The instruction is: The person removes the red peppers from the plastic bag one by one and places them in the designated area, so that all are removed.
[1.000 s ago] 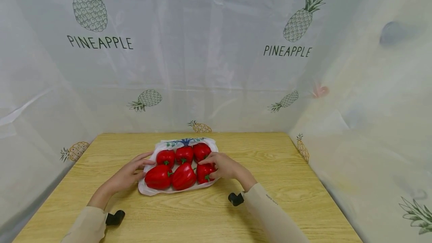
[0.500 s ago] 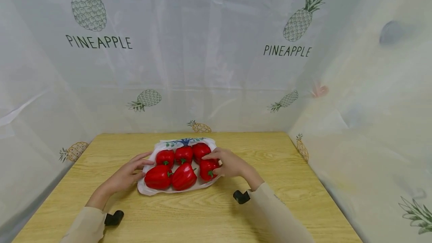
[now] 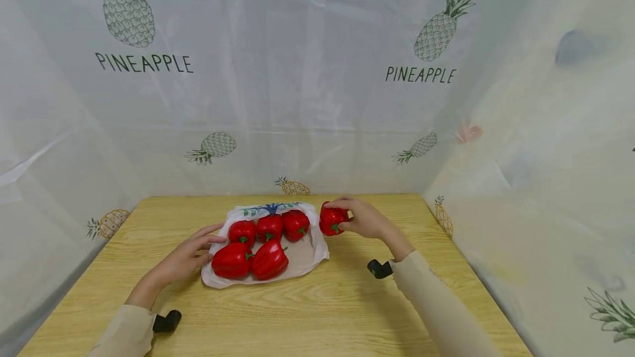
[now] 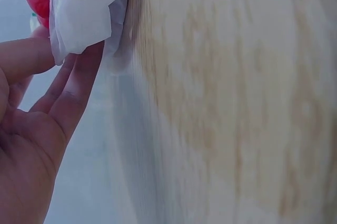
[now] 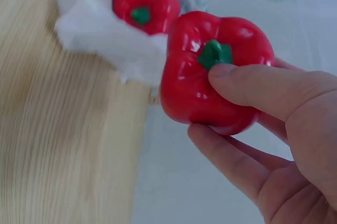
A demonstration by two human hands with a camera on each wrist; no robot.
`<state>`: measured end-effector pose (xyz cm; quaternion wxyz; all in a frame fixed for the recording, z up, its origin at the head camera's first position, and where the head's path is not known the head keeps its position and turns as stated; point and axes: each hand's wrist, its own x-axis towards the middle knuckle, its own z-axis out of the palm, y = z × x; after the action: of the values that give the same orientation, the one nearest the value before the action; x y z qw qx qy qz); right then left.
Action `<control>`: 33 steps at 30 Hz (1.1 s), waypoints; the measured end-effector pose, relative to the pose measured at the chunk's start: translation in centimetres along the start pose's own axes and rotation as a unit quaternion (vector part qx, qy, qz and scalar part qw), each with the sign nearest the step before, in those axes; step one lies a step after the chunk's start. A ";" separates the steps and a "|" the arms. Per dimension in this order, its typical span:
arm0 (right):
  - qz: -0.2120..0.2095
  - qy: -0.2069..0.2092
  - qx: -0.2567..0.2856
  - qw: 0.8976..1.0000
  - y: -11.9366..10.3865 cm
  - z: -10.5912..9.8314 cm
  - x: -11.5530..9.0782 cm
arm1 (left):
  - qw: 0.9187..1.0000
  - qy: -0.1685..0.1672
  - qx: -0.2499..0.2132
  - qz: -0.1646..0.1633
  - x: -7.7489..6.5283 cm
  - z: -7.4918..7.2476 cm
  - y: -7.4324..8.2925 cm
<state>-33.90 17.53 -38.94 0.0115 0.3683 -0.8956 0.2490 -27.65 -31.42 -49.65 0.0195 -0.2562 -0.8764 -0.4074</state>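
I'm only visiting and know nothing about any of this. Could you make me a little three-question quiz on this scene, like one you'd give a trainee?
1. How many red peppers lie in the white wrapping?

2. True or false: the left hand touches the edge of the white wrapping.

3. Where is the held pepper, the one in the right hand?
A) Among the others in the wrapping
B) Outside the wrapping, on its right side
C) Outside the wrapping, on its left side

Key: 1. Five: three behind, two in front. 2. True. 3. B.
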 end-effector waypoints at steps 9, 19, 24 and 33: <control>0.022 0.031 -0.030 0.999 3.3 -0.9 0.0 | 1.000 -0.006 -0.014 -0.015 -0.1 -0.1 0.4; 0.031 0.028 -0.052 0.998 5.8 -0.2 1.0 | 1.000 0.001 -0.007 0.003 -0.2 0.1 0.7; 0.044 0.023 -0.046 0.998 6.7 0.3 1.7 | 1.000 -0.004 -0.009 0.001 -0.2 0.2 0.2; 0.057 0.001 -0.056 0.997 8.1 1.2 2.4 | 1.000 -0.001 -0.009 0.014 -0.3 0.3 0.1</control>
<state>-40.87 20.30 -43.05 0.0189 0.3155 -0.9277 0.1986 -27.32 -31.27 -49.82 0.0223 -0.2692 -0.8690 -0.4146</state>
